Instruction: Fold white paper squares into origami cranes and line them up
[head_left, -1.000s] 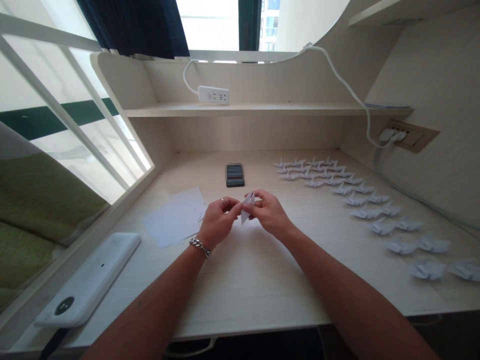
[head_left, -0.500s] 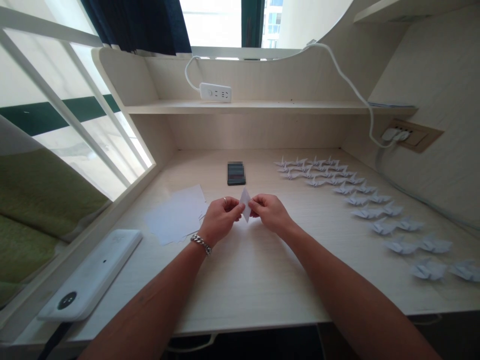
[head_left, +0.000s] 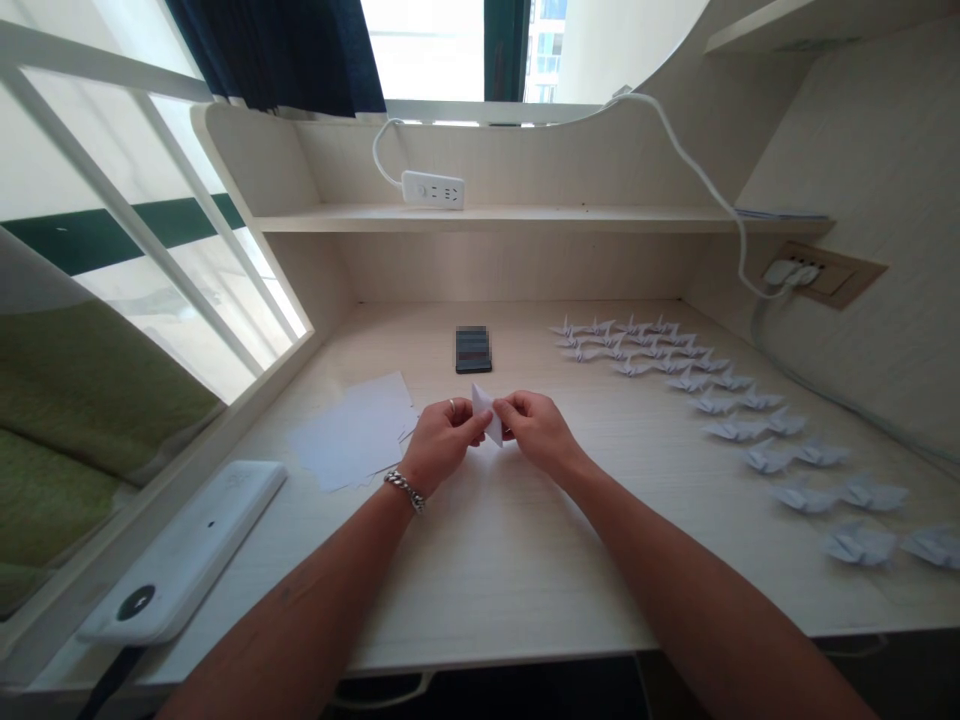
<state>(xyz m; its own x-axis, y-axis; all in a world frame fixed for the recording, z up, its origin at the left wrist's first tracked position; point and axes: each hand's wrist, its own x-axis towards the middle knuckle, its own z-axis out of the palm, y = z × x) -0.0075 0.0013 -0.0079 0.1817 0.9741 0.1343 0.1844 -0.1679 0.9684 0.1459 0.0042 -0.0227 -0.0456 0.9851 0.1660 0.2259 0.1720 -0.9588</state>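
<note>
White, pointed, folded piece of paper (head_left: 494, 431): pinching it with fingers of left hand (head_left: 441, 438) and right hand (head_left: 541, 428), over the pale wood-grained surface (head_left: 487, 570), between loose white sheets (head_left: 358, 430) and white folded-paper birds (head_left: 735, 429).

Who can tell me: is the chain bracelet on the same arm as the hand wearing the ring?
Yes, the left hand has the ring on a finger, and the chain bracelet circles that same wrist.
</note>
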